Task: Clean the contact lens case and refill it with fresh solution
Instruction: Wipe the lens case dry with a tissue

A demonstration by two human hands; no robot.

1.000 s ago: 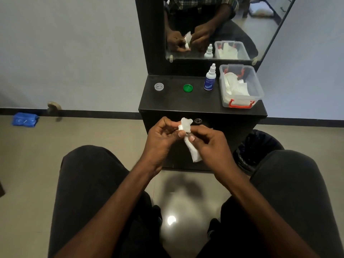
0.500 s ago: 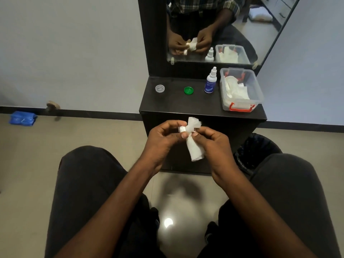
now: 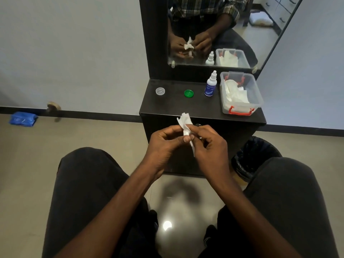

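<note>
The contact lens case itself is hidden; you cannot tell from this view where it sits inside the white tissue (image 3: pixel 185 121) bunched between your hands. That tissue is pinched at its middle, one crumpled end standing up toward 12 o'clock and a thin tail hanging toward 6 o'clock. Your left hand (image 3: pixel 163 141) is curled on the tissue from 9 o'clock, thumb tip pressed against it. Your right hand (image 3: pixel 209 144) closes on it from 3 o'clock, its fingers bent around the lower part. Both hands are held above your knees, just in front of the dark table (image 3: pixel 175 108).

On the table, toward 12 o'clock from your hands, a green cap (image 3: pixel 188 93) lies flat. A clear cap (image 3: pixel 160 91) lies well apart from it at 9 o'clock. The solution bottle (image 3: pixel 210 86) stands upright at 3 o'clock of the green cap, just beside a clear plastic box (image 3: pixel 255 90) with red clips that holds more tissues. The mirror (image 3: pixel 264 34) behind the table reflects your hands and the tissue. A black-lined bin (image 3: pixel 251 157) stands on the floor at 3 o'clock of your right hand. A blue packet (image 3: pixel 22 118) lies on the floor by the wall at far 9 o'clock.
</note>
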